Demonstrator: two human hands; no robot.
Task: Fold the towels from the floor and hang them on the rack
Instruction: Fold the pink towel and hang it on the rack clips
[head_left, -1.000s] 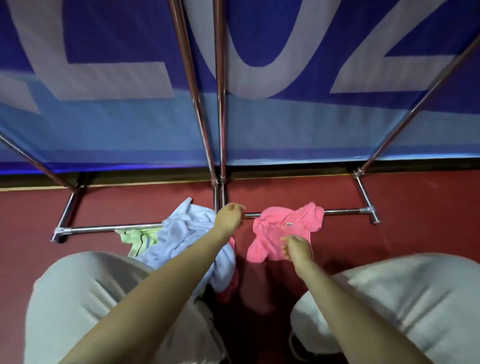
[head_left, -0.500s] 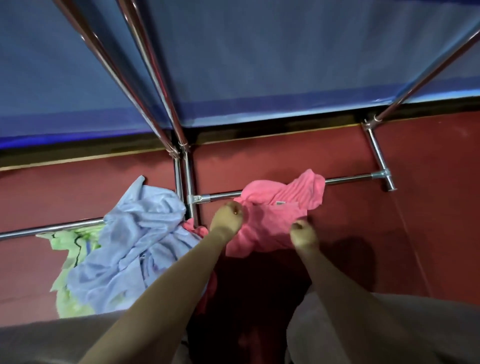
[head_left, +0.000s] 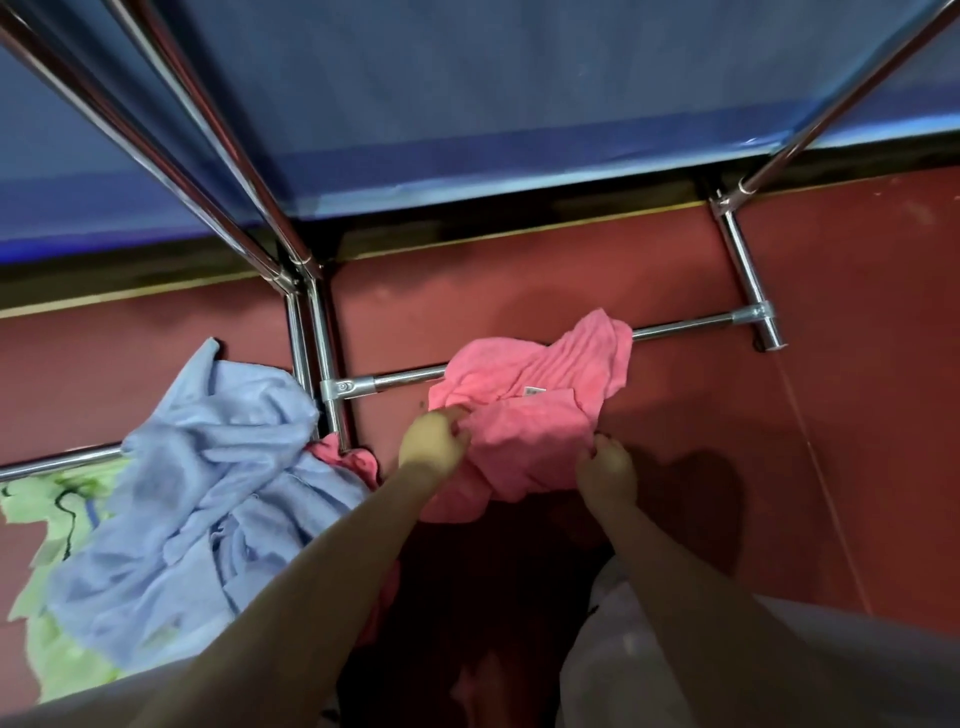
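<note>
A crumpled pink towel (head_left: 540, 410) lies on the red floor, draped over the low bar of the metal rack (head_left: 405, 380). My left hand (head_left: 434, 441) pinches its left edge. My right hand (head_left: 608, 467) grips its lower right edge. A light blue towel (head_left: 208, 493) lies bunched to the left, partly over the rack's base. Under it a green patterned towel (head_left: 47, 519) sticks out at the far left. A second bit of pink cloth (head_left: 345, 460) shows between the blue towel and my left arm.
The rack's slanted chrome poles (head_left: 197, 135) rise at upper left and another pole (head_left: 831, 109) at upper right. A blue banner (head_left: 493, 104) hangs behind. My knees in pale trousers (head_left: 649, 665) fill the bottom of the view.
The view tilted down and closer to the floor. My left hand left the rack bar and took the pink towel's left edge; my right hand kept its hold on the towel.
</note>
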